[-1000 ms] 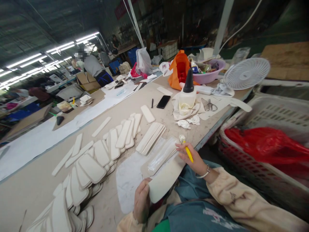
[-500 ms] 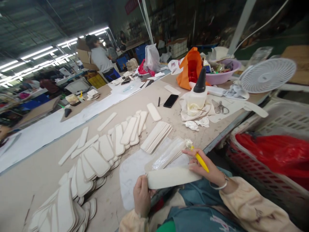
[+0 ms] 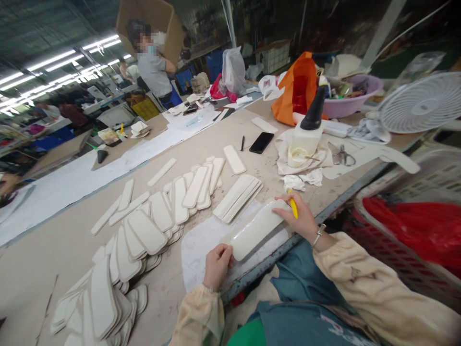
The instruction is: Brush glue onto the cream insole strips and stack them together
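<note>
A long white panel with rounded corners [image 3: 256,232] is held by both ends over a white sheet [image 3: 192,250] at the table's front edge. My left hand [image 3: 217,265] pinches its near-left end. At the far-right end, my right hand [image 3: 301,215] grips it between thumb and fingers and also keeps a yellow-handled brush [image 3: 293,205]; the brush's bristles are hidden. A glossy wet-looking film shows along the panel's upper edge. Just behind lies a neat stack of similar panels [image 3: 237,197]. A long fanned pile of panels [image 3: 144,235] spreads to the left.
Behind my right hand stand a cut-open white bottle with a black cone cap [image 3: 306,137], crumpled tissue [image 3: 293,182], scissors [image 3: 344,156] and a phone [image 3: 261,142]. An orange bag [image 3: 291,103] and a fan [image 3: 425,103] are farther back. A basket [image 3: 389,187] stands right; a person carries a carton.
The panel has moved forward and up from the table edge onto the white sheet, both hands holding it. The brush has turned in my right hand. A background person has lifted a carton.
</note>
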`<state>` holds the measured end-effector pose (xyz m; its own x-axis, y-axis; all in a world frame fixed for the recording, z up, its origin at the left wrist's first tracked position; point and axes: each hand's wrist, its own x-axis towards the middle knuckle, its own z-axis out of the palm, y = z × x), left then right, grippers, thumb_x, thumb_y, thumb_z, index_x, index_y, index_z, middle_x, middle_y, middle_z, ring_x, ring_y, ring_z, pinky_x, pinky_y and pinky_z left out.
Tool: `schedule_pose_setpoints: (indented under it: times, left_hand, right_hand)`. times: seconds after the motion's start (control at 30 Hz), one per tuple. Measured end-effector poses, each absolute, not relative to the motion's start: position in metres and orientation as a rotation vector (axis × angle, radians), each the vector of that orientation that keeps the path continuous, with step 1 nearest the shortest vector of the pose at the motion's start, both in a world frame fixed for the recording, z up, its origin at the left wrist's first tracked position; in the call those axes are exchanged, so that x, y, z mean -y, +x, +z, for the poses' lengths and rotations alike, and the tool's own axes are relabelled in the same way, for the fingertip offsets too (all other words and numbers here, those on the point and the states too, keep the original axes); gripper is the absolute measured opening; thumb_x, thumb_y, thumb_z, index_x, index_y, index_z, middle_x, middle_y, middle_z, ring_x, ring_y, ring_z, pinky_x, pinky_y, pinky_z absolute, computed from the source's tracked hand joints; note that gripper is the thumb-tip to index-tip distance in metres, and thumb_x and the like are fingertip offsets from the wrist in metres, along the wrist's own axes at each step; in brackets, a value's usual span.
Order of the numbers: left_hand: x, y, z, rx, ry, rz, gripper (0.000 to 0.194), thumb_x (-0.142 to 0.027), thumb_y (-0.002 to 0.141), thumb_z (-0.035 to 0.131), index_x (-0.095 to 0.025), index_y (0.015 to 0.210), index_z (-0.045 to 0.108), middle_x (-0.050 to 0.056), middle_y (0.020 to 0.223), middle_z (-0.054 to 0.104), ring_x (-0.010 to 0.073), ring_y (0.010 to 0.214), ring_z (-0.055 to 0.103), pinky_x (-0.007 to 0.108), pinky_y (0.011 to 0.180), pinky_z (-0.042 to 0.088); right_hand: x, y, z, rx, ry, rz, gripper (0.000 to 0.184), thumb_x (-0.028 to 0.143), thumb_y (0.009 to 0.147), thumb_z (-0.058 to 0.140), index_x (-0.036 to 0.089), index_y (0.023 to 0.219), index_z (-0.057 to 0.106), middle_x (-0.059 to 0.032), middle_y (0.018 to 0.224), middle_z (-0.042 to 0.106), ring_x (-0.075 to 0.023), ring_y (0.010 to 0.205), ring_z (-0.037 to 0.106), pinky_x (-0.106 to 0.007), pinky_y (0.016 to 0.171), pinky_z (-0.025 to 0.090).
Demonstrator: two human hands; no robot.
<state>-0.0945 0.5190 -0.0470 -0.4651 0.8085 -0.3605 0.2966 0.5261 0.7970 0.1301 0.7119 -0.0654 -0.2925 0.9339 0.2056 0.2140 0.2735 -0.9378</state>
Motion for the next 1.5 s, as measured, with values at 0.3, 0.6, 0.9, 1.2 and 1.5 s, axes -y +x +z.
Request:
schedule_pose_setpoints:
  times: [0.3,0.6,0.9,1.2,1.5]
  left_hand:
    - [-0.54,-0.108,-0.05,-2.295,1.248,0.514,0.031,-0.033,0.087,0.045,-0.02,0.06,0.055,-0.003,0.052,0.047,0.0124,0.056,0.045,0.025,0.058,0.026]
    - [-0.54,-0.106,-0.051,-2.372,1.359,0.285,0.032,-0.033,0.091,0.043,-0.02,0.065,0.057,-0.001,0.057,0.054,0.0139,0.059,0.05,0.025,0.059,0.027]
    - [-0.542,-0.104,-0.049,-2.395,1.41,0.191,0.032,-0.032,0.092,0.042,-0.02,0.066,0.056,0.0,0.06,0.057,0.0144,0.061,0.053,0.025,0.059,0.027]
    - [-0.541,-0.106,-0.052,-2.38,1.452,0.147,0.03,-0.032,0.092,0.04,-0.02,0.068,0.054,0.001,0.06,0.058,0.0152,0.062,0.056,0.025,0.059,0.027]
    - [-0.542,-0.107,-0.051,-2.362,1.44,0.125,0.03,-0.033,0.093,0.039,-0.021,0.071,0.056,0.001,0.061,0.06,0.0161,0.063,0.057,0.024,0.058,0.03]
  right_hand:
    - [-0.729,0.103,-0.068,1.799,-1.153,0.937,0.032,0.042,0.076,0.066,0.024,0.09,0.043,-0.0087,0.103,0.07,-0.0278,0.09,0.066,-0.044,0.08,0.05]
    - [-0.73,0.103,-0.085,1.857,-1.164,0.917,0.029,0.039,0.079,0.064,0.023,0.095,0.046,-0.0089,0.107,0.067,-0.0276,0.095,0.065,-0.045,0.083,0.05]
    - [-0.731,0.104,-0.09,1.886,-1.153,0.932,0.027,0.032,0.079,0.064,0.023,0.097,0.046,-0.0088,0.107,0.066,-0.0262,0.094,0.064,-0.043,0.083,0.05]
    - [-0.737,0.106,-0.097,1.937,-1.185,0.898,0.024,0.02,0.08,0.059,0.021,0.1,0.046,-0.0066,0.095,0.064,-0.022,0.086,0.064,-0.036,0.077,0.051]
    - [-0.736,0.109,-0.093,2.076,-1.143,0.757,0.02,0.016,0.087,0.05,0.019,0.106,0.05,-0.0111,0.098,0.063,-0.023,0.093,0.061,-0.039,0.082,0.049]
